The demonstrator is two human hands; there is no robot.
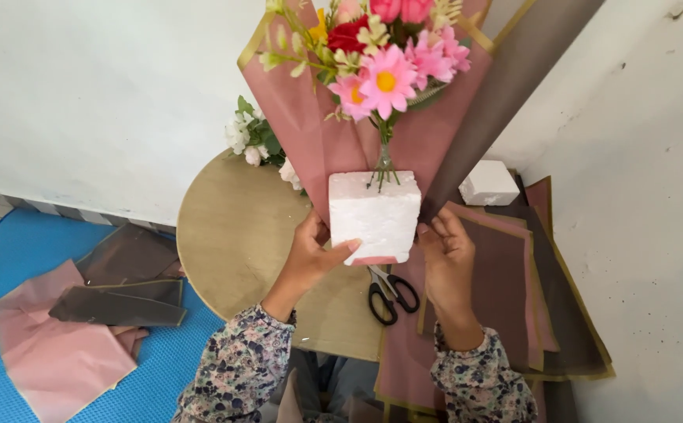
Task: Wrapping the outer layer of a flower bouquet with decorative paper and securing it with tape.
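**Bouquet held up on its foam block**

The left hand (310,254) grips the white foam block (374,215), thumb across its lower front, with pink wrap (302,117) behind it. The right hand (447,258) holds a brown sheet (506,86) against the block's other side. Flowers (384,55) rise from the block, above the round table (235,235). Scissors (391,294) lie just below, beside stacked sheets (514,298).

place: likely home craft corner | cues: wrapping sheets (514,290), scissors (391,295), round table (235,227)
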